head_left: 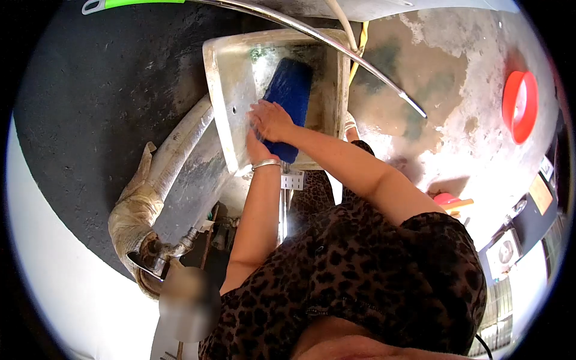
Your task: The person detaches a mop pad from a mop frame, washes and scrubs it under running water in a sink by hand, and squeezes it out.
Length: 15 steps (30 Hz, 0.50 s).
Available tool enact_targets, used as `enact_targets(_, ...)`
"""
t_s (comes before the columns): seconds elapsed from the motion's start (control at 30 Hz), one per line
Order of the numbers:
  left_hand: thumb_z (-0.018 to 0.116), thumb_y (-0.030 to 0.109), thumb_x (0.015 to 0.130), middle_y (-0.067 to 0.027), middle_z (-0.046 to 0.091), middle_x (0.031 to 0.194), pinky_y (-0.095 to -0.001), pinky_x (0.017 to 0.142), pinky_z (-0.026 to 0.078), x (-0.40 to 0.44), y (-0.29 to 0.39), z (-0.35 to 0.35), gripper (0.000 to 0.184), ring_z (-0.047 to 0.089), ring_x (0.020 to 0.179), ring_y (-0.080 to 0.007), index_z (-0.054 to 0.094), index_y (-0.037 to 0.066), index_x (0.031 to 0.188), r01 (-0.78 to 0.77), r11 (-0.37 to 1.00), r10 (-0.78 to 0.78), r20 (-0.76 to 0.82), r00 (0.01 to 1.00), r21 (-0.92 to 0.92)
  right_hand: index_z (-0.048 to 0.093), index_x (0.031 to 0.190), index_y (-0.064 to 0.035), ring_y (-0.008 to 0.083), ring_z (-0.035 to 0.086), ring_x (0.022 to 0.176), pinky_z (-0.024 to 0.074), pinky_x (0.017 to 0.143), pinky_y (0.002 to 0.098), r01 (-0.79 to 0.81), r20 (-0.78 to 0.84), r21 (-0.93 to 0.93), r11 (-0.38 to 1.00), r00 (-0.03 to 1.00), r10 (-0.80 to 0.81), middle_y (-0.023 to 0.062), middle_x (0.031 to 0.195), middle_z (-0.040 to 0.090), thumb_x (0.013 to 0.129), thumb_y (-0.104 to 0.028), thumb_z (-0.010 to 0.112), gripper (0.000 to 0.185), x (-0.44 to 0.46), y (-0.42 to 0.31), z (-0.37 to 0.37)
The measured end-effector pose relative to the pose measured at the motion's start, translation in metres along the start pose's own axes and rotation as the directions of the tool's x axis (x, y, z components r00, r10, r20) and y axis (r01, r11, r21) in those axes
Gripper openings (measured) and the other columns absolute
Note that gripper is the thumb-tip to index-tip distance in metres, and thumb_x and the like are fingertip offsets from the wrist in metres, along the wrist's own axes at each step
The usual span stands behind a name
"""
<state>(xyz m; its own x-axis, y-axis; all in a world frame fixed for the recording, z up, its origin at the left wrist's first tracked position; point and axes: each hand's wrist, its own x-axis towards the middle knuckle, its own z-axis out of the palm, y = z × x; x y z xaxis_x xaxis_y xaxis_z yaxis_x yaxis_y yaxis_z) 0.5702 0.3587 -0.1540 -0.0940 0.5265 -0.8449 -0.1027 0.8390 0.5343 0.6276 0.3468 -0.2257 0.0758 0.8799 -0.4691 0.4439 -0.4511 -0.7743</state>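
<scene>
My right hand (273, 120) reaches across from the right, its fingers stretched out and laid over my left hand. My left hand (257, 148), with a silver bracelet (266, 164) at the wrist, comes up from below; its fingers are mostly hidden behind the right one. Both are over the left part of a worn, pale basin (216, 123). Beside and beneath them a long, flat blue pad (291, 87) with a fuzzy surface leans in the basin, tilted. Its lower end passes under my right wrist. Whether either hand presses on the pad is not clear.
A metal pole (312, 33) with a green grip (141, 2) crosses above the basin. A wrapped pipe (174, 150) bends down on the left to metal fittings (186, 241). A red bowl (521, 108) sits on the wet concrete floor (444, 78) at right.
</scene>
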Motion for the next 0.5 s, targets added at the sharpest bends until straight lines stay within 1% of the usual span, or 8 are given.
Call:
enact_targets(0.07, 0.045, 0.035, 0.09, -0.014, 0.053, 0.119, -0.039, 0.089, 0.046, 0.001, -0.002, -0.003, 0.046, 0.055, 0.102, -0.0264, 0.048, 0.003, 0.123, 0.044, 0.999, -0.044, -0.062, 0.997, -0.002, 0.046, 0.125, -0.0081, 0.0274, 0.029, 0.129, 0.0236, 0.105, 0.0464, -0.024, 0.079, -0.093, 0.995, 0.996, 0.031, 0.0091, 0.136, 0.039, 0.092, -0.032, 0.028, 0.045, 0.027, 0.018, 0.008)
enact_targets(0.1, 0.053, 0.028, 0.085, -0.0138, 0.061, 0.105, -0.0393, 0.077, 0.05, -0.012, -0.001, 0.01, 0.036, 0.061, 0.087, -0.0259, 0.059, 0.001, 0.108, -0.021, 0.999, 0.026, -0.222, 0.975, 0.024, 0.046, 0.124, -0.0039, 0.0281, 0.031, 0.128, 0.0242, 0.105, 0.0451, -0.084, 0.118, -0.123, 0.989, 0.988, 0.099, 0.0102, 0.134, 0.041, 0.091, -0.031, 0.027, 0.046, 0.039, 0.03, 0.007)
enact_targets(0.2, 0.053, 0.028, 0.087, -0.0137, 0.057, 0.113, -0.0401, 0.081, 0.05, 0.007, -0.01, -0.02, 0.04, 0.058, 0.097, -0.0274, 0.052, 0.002, 0.117, 0.013, 0.983, 0.029, -0.226, 0.974, 0.185, 0.044, 0.125, -0.0015, 0.0285, 0.031, 0.128, 0.024, 0.105, 0.0433, -0.056, 0.033, -0.058, 0.997, 0.998, 0.058, 0.0105, 0.134, 0.041, 0.091, -0.031, 0.028, 0.048, 0.058, 0.069, 0.027)
enact_targets(0.23, 0.056, 0.024, 0.085, -0.0153, 0.057, 0.112, -0.0406, 0.08, 0.051, -0.005, -0.003, -0.008, 0.04, 0.058, 0.097, -0.0278, 0.052, -0.001, 0.116, 0.088, 0.994, -0.067, -0.291, 0.954, 0.061, 0.043, 0.126, -0.0027, 0.0284, 0.03, 0.128, 0.0228, 0.105, 0.0442, -0.07, 0.122, -0.114, 0.991, 0.989, 0.083, 0.0101, 0.135, 0.04, 0.091, -0.031, 0.028, 0.048, 0.062, 0.071, 0.022)
enact_targets(0.3, 0.058, 0.025, 0.084, -0.0163, 0.058, 0.111, -0.0409, 0.08, 0.051, -0.002, -0.01, -0.015, 0.042, 0.059, 0.095, -0.0285, 0.052, -0.003, 0.115, 0.067, 0.997, -0.051, -0.308, 0.95, 0.04, 0.041, 0.129, -0.0051, 0.0282, 0.028, 0.13, 0.0206, 0.106, 0.046, -0.075, 0.272, -0.237, 0.969, 0.952, 0.14, 0.0093, 0.138, 0.037, 0.091, -0.031, 0.027, 0.048, 0.079, 0.08, 0.006)
enact_targets(0.37, 0.06, 0.025, 0.083, -0.018, 0.058, 0.108, -0.0421, 0.08, 0.051, 0.01, -0.021, -0.033, 0.043, 0.06, 0.093, -0.0295, 0.053, -0.007, 0.111, -0.047, 0.998, 0.057, -0.248, 0.967, 0.047, 0.041, 0.13, -0.0074, 0.0262, 0.028, 0.13, 0.0239, 0.104, 0.0472, -0.081, 0.13, -0.211, 0.974, 0.985, 0.11, 0.0092, 0.138, 0.036, 0.092, -0.032, 0.029, 0.046, 0.094, 0.113, 0.025)
enact_targets(0.4, 0.059, 0.026, 0.083, -0.0169, 0.058, 0.11, -0.0415, 0.082, 0.049, 0.012, -0.02, -0.033, 0.042, 0.059, 0.094, -0.0294, 0.054, -0.005, 0.112, -0.03, 0.999, 0.036, -0.249, 0.968, 0.025, 0.041, 0.13, -0.0085, 0.0251, 0.027, 0.13, 0.0256, 0.103, 0.0478, -0.084, 0.052, -0.199, 0.976, 0.994, 0.096, 0.0091, 0.138, 0.035, 0.092, -0.032, 0.029, 0.046, 0.1, 0.122, 0.025)
enact_targets(0.5, 0.056, 0.026, 0.085, -0.0154, 0.058, 0.113, -0.0416, 0.086, 0.046, 0.016, -0.015, -0.039, 0.04, 0.058, 0.096, -0.0298, 0.055, 0.0, 0.114, 0.07, 0.996, -0.08, -0.244, 0.967, -0.047, 0.036, 0.134, -0.0151, 0.0259, 0.018, 0.134, 0.0196, 0.103, 0.0574, -0.178, 0.036, -0.105, 0.978, 0.983, 0.182, 0.006, 0.144, 0.024, 0.092, -0.036, 0.028, 0.047, 0.103, 0.127, 0.027)
